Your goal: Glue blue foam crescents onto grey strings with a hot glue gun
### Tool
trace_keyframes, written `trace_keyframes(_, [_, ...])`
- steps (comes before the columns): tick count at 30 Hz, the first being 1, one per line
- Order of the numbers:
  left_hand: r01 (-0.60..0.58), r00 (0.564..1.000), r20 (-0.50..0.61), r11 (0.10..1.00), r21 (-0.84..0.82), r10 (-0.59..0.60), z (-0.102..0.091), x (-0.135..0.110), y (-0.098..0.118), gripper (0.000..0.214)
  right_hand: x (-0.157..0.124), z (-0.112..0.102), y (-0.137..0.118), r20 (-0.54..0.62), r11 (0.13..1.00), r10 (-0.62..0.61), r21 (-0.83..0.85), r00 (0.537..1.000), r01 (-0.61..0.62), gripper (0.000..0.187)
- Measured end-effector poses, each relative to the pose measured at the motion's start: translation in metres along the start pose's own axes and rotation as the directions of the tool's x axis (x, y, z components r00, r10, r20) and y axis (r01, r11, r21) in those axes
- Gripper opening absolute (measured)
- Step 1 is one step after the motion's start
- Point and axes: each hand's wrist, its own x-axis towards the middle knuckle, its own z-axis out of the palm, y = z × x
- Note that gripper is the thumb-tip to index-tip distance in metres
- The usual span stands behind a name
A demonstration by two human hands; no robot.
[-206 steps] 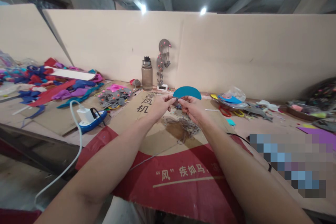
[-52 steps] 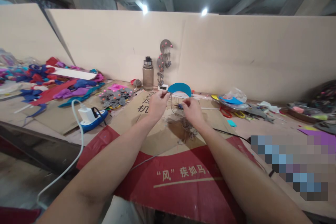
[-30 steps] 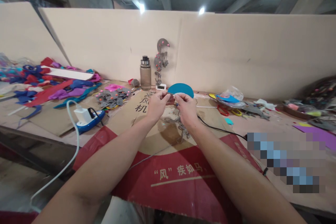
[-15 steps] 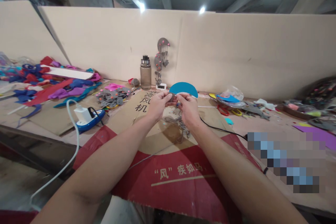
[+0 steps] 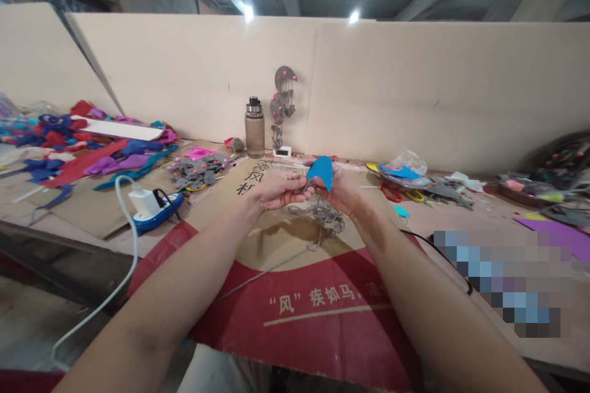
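Observation:
A blue felt-like piece [image 5: 321,172] stands up between my hands, its narrow side toward me. My right hand [image 5: 345,193] is closed around it from behind, and its fingers are partly hidden by the piece. My left hand [image 5: 284,190] is closed, thumb pressed to fingers, beside the piece's lower left edge. Something small and grey shows at those fingertips, too small to name surely. Below both hands a tangle of grey cord [image 5: 326,221] lies on the cardboard sheet [image 5: 322,338], and one strand runs off toward the lower left.
A bottle [image 5: 255,129] and a grey moon-shaped hanging ornament [image 5: 286,78] stand at the back. Left are a blue power strip [image 5: 159,212], grey cutouts [image 5: 198,170] and coloured felt scraps [image 5: 106,159]. Right are scissors [image 5: 391,192], a dish [image 5: 405,179] and a black cable [image 5: 442,252].
The blue piece has turned from a wide half-disc to a narrower shape. My right hand has moved behind it, and my left hand sits slightly lower. More of the cord tangle shows.

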Motion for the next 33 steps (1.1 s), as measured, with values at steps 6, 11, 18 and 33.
trace_keyframes(6, [-0.142, 0.990, 0.018, 0.988, 0.067, 0.141, 0.008, 0.003, -0.001, 0.017, 0.003, 0.001, 0.003, -0.152, 0.999, -0.033, -0.045, 0.988, 0.026, 0.036])
trace_keyframes(11, [-0.209, 0.962, -0.117, 0.943, 0.257, 0.245, 0.011, 0.007, -0.008, 0.017, 0.006, -0.001, 0.011, -0.207, 0.986, -0.081, -0.157, 0.975, 0.048, 0.035])
trace_keyframes(18, [-0.152, 0.915, -0.313, 0.936, 0.317, 0.255, 0.009, 0.006, -0.007, 0.012, 0.008, 0.001, 0.016, -0.242, 0.992, -0.076, -0.116, 0.967, 0.049, 0.043])
trace_keyframes(33, [-0.235, 0.861, -0.399, 0.942, 0.240, 0.317, 0.013, 0.004, -0.003, 0.013, 0.008, 0.006, 0.030, -0.306, 0.964, -0.058, -0.263, 0.950, -0.025, 0.023])
